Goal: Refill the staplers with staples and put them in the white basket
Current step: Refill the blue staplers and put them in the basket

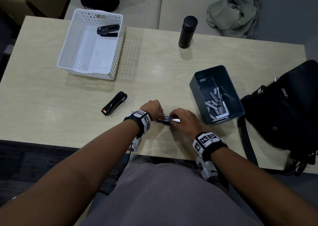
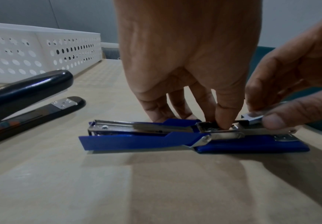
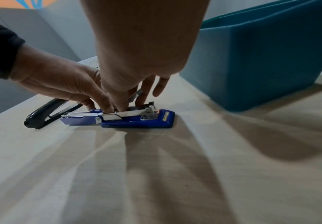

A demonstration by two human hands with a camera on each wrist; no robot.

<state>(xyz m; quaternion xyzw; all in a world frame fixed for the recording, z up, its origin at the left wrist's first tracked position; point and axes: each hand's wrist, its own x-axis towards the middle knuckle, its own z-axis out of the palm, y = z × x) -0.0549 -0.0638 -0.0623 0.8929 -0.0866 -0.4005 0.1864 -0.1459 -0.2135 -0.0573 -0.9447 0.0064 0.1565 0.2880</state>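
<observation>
A blue stapler (image 1: pixel 164 120) lies swung open flat on the table near the front edge, its metal magazine (image 2: pixel 143 126) facing up. My left hand (image 2: pixel 190 53) holds it down with bent fingers, one fingertip (image 2: pixel 225 121) pushed into the magazine channel by the hinge. My right hand (image 2: pixel 300 75) pinches a short strip of staples (image 2: pixel 252 117) just above the magazine's front end. A black stapler (image 1: pixel 114 103) lies closed on the table to the left. Another black stapler (image 1: pixel 108 30) lies in the white basket (image 1: pixel 66 41) at the back left.
A dark bin (image 1: pixel 192 86) holding several loose staple strips (image 1: pixel 216 105) stands just right of my right hand (image 1: pixel 184 121). A black bottle (image 1: pixel 187 31) stands at the back. A black bag (image 1: pixel 284 108) covers the table's right end.
</observation>
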